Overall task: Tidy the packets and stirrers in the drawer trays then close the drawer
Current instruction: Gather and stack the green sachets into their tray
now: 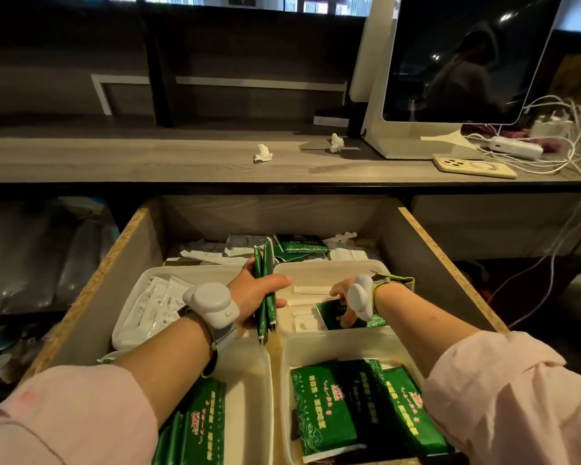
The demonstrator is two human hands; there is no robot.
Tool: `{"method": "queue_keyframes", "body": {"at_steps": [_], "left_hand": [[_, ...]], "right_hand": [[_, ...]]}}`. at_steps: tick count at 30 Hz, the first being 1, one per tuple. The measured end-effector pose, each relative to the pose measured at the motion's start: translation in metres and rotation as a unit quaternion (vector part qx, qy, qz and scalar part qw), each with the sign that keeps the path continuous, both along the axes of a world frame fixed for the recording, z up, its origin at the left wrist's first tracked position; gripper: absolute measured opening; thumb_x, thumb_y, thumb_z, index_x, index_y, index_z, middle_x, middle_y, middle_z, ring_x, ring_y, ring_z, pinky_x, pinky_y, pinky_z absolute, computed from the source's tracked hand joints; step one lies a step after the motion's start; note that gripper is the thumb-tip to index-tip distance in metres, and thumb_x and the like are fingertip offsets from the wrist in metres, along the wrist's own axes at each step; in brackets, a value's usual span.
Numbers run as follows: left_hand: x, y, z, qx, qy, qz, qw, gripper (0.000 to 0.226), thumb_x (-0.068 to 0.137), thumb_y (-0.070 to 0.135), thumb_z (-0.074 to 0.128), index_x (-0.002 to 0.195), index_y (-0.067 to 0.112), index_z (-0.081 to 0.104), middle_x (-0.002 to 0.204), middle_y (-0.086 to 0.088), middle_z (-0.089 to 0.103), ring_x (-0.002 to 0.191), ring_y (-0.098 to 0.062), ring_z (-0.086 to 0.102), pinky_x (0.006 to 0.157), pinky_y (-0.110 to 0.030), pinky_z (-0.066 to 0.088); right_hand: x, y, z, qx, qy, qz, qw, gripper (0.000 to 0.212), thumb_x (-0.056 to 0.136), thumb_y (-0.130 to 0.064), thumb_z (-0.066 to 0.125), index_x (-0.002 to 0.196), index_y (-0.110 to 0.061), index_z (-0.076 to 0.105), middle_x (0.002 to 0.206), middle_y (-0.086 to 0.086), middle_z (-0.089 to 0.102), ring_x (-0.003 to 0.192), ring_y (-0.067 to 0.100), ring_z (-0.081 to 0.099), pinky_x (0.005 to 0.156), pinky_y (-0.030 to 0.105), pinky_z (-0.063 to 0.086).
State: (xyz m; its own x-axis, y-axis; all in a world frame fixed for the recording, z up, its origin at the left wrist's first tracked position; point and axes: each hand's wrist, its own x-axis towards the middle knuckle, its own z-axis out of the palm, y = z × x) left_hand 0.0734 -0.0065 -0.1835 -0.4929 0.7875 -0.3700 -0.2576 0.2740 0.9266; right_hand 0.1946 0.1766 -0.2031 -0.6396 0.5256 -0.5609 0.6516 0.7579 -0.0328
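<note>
The wooden drawer [450, 260] stands open below the counter, holding several white trays. My left hand [252, 293] grips an upright stack of green packets [265, 290] over the gap between the two far trays. My right hand [344, 302] reaches into the far right tray [322, 268], its fingers on a green packet [329, 315] lying beside white stirrers [311, 290]. The far left tray [131, 297] holds white packets [155, 307]. The near right tray [285, 380] holds flat green packets [326, 414]. More green packets [195, 427] lie in the near left tray.
Loose white and green packets [299, 245] are scattered at the drawer's back. On the counter [148, 162] lie two crumpled tissues [262, 153], a phone [473, 166], a screen stand [416, 142] and white cables [571, 135]. Plastic bags [31, 256] fill the space left of the drawer.
</note>
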Motion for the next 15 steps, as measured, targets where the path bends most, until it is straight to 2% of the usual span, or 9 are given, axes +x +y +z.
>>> {"method": "queue_keyframes", "body": {"at_steps": [2, 5, 8, 10, 11, 13, 15], "left_hand": [[0.000, 0.000, 0.001, -0.002, -0.005, -0.006, 1.000, 0.052, 0.080, 0.020, 0.070, 0.120, 0.027, 0.037, 0.116, -0.011, 0.056, 0.103, -0.030, 0.063, 0.086, -0.053, 0.053], [0.001, -0.001, 0.003, -0.007, -0.008, -0.006, 1.000, 0.054, 0.080, 0.020, 0.070, 0.121, 0.029, 0.036, 0.117, -0.010, 0.056, 0.100, -0.028, 0.063, 0.085, -0.050, 0.054], [0.001, -0.003, 0.003, 0.006, -0.009, 0.005, 1.000, 0.065, 0.079, 0.020, 0.071, 0.132, 0.025, 0.034, 0.119, -0.010, 0.056, 0.098, -0.027, 0.064, 0.081, -0.044, 0.055], [0.003, -0.004, 0.005, 0.019, -0.008, 0.003, 1.000, 0.062, 0.077, 0.024, 0.072, 0.128, 0.025, 0.037, 0.121, -0.010, 0.056, 0.098, -0.028, 0.064, 0.082, -0.045, 0.054], [0.005, -0.004, 0.007, 0.026, -0.005, -0.002, 1.000, 0.060, 0.074, 0.029, 0.074, 0.124, 0.022, 0.041, 0.121, -0.011, 0.057, 0.101, -0.030, 0.064, 0.086, -0.049, 0.053], [0.010, -0.003, 0.008, 0.056, -0.020, -0.023, 0.998, 0.064, 0.066, 0.038, 0.076, 0.122, 0.021, 0.052, 0.116, -0.012, 0.064, 0.103, -0.032, 0.065, 0.087, -0.054, 0.052], [0.015, -0.004, 0.011, 0.090, -0.041, -0.034, 0.995, 0.054, 0.064, 0.036, 0.074, 0.114, 0.021, 0.062, 0.106, -0.011, 0.071, 0.094, -0.027, 0.069, 0.076, -0.043, 0.058]], "right_hand": [[-0.002, 0.002, -0.003, 0.019, -0.008, 0.008, 1.000, 0.058, 0.082, -0.028, 0.069, 0.132, -0.006, 0.051, 0.137, 0.011, 0.051, 0.125, 0.030, 0.049, 0.104, 0.033, 0.038], [-0.001, 0.003, 0.002, 0.040, 0.028, -0.012, 0.999, 0.052, 0.079, -0.027, 0.073, 0.125, -0.008, 0.058, 0.131, 0.013, 0.056, 0.121, 0.030, 0.053, 0.100, 0.036, 0.042], [-0.002, 0.000, 0.037, 0.041, 0.111, -0.018, 0.993, 0.044, 0.081, -0.037, 0.070, 0.115, -0.011, 0.064, 0.110, 0.009, 0.067, 0.095, 0.026, 0.061, 0.076, 0.027, 0.048], [-0.008, -0.014, 0.065, 0.032, 0.206, -0.036, 0.977, 0.039, 0.085, -0.039, 0.063, 0.112, -0.010, 0.066, 0.100, 0.007, 0.069, 0.087, 0.025, 0.063, 0.066, 0.023, 0.046], [-0.015, -0.025, 0.074, 0.009, 0.258, -0.046, 0.965, 0.038, 0.088, -0.039, 0.060, 0.111, -0.009, 0.066, 0.098, 0.008, 0.069, 0.087, 0.025, 0.065, 0.064, 0.023, 0.046], [-0.024, -0.054, 0.085, -0.084, 0.301, -0.075, 0.947, 0.042, 0.092, -0.041, 0.052, 0.113, -0.007, 0.065, 0.095, 0.011, 0.069, 0.085, 0.027, 0.067, 0.061, 0.025, 0.050], [-0.025, -0.077, 0.090, -0.263, 0.301, -0.136, 0.906, 0.052, 0.097, -0.044, 0.040, 0.116, 0.000, 0.060, 0.084, 0.013, 0.068, 0.072, 0.027, 0.067, 0.057, 0.029, 0.056]]}}
